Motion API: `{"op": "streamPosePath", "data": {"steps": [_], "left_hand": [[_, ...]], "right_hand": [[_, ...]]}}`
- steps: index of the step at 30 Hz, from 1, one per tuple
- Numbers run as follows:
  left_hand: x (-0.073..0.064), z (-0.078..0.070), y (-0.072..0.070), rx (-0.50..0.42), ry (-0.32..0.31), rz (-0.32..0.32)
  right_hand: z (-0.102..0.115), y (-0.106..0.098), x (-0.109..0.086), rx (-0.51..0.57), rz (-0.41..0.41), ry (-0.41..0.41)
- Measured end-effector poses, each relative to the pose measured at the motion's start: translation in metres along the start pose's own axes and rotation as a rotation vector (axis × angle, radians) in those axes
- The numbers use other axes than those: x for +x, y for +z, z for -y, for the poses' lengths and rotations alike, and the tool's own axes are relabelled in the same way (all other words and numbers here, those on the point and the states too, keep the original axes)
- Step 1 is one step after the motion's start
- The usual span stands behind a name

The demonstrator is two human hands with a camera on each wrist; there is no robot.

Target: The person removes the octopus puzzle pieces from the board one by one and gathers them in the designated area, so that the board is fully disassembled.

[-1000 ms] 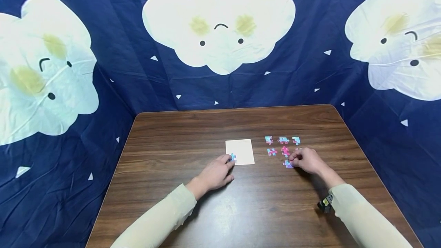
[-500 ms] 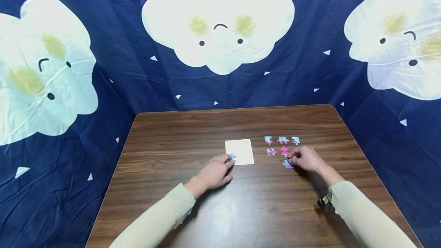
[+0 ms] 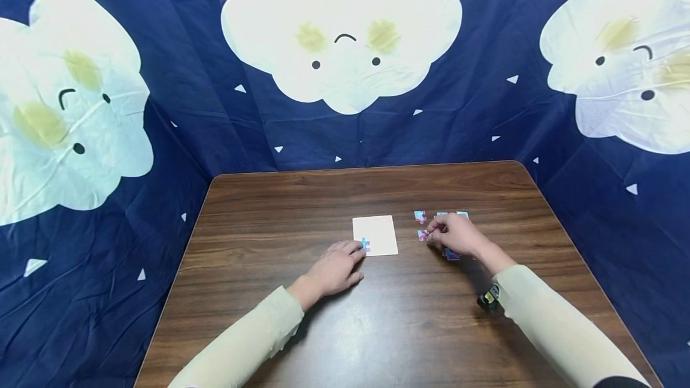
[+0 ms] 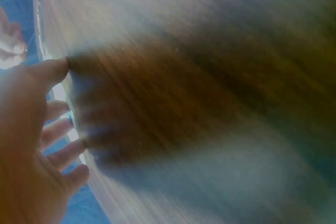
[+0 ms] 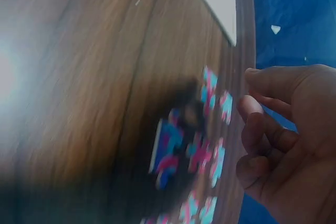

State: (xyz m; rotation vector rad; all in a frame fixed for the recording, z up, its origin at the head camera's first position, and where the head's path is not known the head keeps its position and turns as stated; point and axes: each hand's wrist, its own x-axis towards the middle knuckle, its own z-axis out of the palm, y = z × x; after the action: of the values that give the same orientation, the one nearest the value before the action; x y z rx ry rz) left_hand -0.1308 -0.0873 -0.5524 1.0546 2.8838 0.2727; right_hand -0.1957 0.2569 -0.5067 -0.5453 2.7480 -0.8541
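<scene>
My left hand [image 3: 334, 267] rests with extended fingers at the near left corner of a white square board [image 3: 381, 236]. Its fingertips touch a small blue-and-pink jigsaw piece [image 3: 365, 244] lying there. In the left wrist view the fingers [image 4: 65, 153] are spread over the wood. Over the loose jigsaw pieces is my right hand [image 3: 457, 235], fingers bent loosely. Its fingertips reach the left piece [image 3: 423, 235] of the middle row. In the right wrist view a gap shows between thumb and index finger, with nothing in it. The hand partly covers other pieces in the head view.
Another loose piece [image 3: 420, 216] lies at the back left of the group, and a purple-blue one [image 3: 451, 254] in front. The brown wooden table [image 3: 269, 214] has a blue curtain [image 3: 302, 136] with white clouds behind it. A black device [image 3: 489, 297] hangs at the right wrist.
My right hand has moved left from beside the front piece to the left piece of the middle row. The left hand keeps its place on the board.
</scene>
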Motion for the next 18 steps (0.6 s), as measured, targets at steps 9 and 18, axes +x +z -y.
{"op": "streamPosePath", "data": {"steps": [9,18], "left_hand": [[-0.002,0.001,0.002,0.017,0.004,-0.022],[-0.007,0.003,0.002,0.031,-0.017,-0.013]], "right_hand": [[0.038,0.023,0.029,-0.015,0.021,-0.099],[0.068,0.05,0.053,-0.007,0.048,-0.135]]}}
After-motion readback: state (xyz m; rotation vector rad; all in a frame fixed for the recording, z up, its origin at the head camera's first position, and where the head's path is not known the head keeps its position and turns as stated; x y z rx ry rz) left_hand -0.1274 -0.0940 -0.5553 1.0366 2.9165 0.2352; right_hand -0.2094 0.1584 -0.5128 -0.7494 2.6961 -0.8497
